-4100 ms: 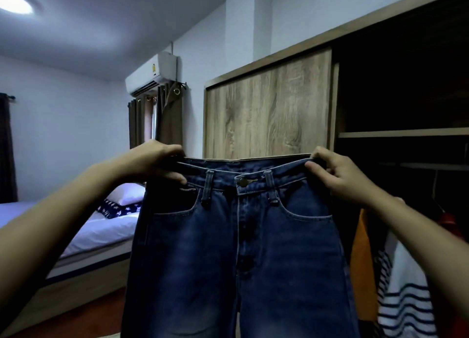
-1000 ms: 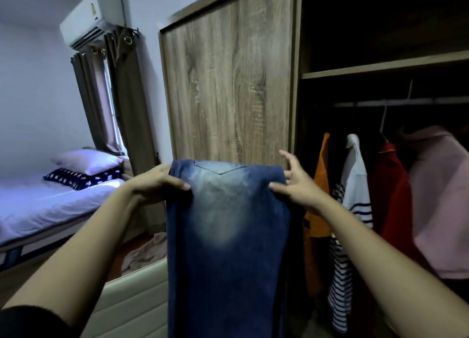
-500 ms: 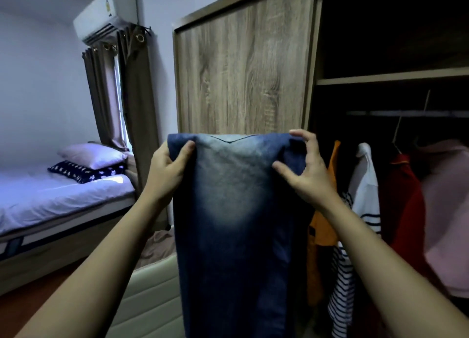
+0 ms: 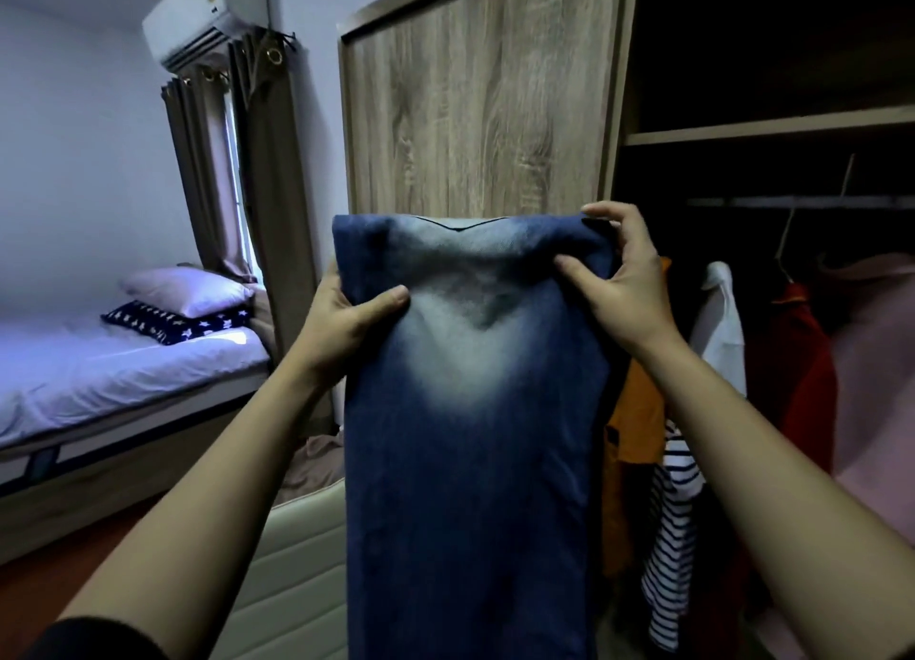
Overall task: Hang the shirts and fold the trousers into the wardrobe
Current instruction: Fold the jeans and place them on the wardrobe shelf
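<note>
Jeans (image 4: pixel 470 412), folded lengthwise into one long blue panel with a faded patch near the top, hang in the air in front of you, before the wardrobe door (image 4: pixel 475 100). Your left hand (image 4: pixel 346 322) pinches the left edge just below the top, thumb across the front. Your right hand (image 4: pixel 619 283) grips the top right corner, thumb pressed on the front and fingers curled over the upper edge. Right of the jeans, in the open wardrobe, hang an orange garment (image 4: pixel 638 412), a striped shirt (image 4: pixel 673 535), a white one (image 4: pixel 718 322) and a red one (image 4: pixel 792 372). A bed (image 4: pixel 99 372) stands at the far left.
</note>
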### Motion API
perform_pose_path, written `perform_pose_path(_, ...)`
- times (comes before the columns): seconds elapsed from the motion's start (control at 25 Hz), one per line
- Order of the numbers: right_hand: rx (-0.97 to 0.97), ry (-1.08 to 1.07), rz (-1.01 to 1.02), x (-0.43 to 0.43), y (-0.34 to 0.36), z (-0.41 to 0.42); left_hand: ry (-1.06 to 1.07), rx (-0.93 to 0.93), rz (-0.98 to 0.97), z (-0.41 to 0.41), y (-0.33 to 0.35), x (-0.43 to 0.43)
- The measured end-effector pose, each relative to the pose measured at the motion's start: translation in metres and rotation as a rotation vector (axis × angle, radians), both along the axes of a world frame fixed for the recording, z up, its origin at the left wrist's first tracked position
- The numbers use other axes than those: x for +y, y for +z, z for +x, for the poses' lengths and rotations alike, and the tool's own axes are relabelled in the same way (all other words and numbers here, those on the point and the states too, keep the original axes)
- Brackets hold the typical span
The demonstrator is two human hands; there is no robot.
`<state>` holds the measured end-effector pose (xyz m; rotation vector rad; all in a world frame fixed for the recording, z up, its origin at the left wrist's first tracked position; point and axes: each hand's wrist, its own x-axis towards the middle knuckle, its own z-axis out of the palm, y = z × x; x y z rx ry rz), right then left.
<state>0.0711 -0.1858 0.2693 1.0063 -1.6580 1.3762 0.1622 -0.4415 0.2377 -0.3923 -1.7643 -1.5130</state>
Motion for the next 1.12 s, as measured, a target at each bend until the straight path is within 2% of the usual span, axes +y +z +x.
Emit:
perform_pose_path(0.16,-0.037,0.073,-0.074,0.022,-0.028,0.000,-0.058,0.083,0.174,-0.012,0.008,0.017)
perform_pose_path(0.2,-0.124,0.168,-0.099,0.029,-0.043,-0.003,-0.088,0.078,0.192,-0.014,0.010,0.018)
perform_pose_path(0.32,-0.594,0.465,-0.119,0.028,-0.081,0.000,-0.166,-0.003,0.187,-0.018,0.015,0.016)
perform_pose_path(0.4,-0.775,0.473,-0.274,0.021,-0.089,-0.003,-0.195,-0.164,0.055,-0.018,0.019,0.011)
perform_pose_path(0.52,-0.812,0.430,-0.325,0.015,-0.076,0.002,-0.256,-0.482,-0.139,-0.013,0.023,-0.004)
perform_pose_path(0.6,-0.831,0.414,-0.283,0.014,-0.070,0.002,-0.215,-0.581,-0.191,-0.009,0.022,-0.011)
perform_pose_path(0.68,-0.856,0.398,-0.231,0.011,-0.064,0.008,-0.187,-0.527,-0.132,-0.012,0.016,-0.013)
perform_pose_path(0.76,-0.890,0.423,-0.233,0.009,-0.057,0.009,-0.133,-0.414,0.041,-0.022,0.005,-0.013)
perform_pose_path(0.88,-0.939,0.427,-0.268,0.004,-0.043,0.016,-0.070,-0.465,0.326,-0.037,-0.017,-0.010)
perform_pose_path(1.0,-1.000,0.392,-0.280,0.003,-0.042,0.019,-0.038,-0.546,0.356,-0.046,-0.033,0.004)
perform_pose_path(1.12,-1.052,0.362,-0.324,0.005,-0.049,0.015,-0.087,-0.700,0.258,-0.046,-0.037,0.013)
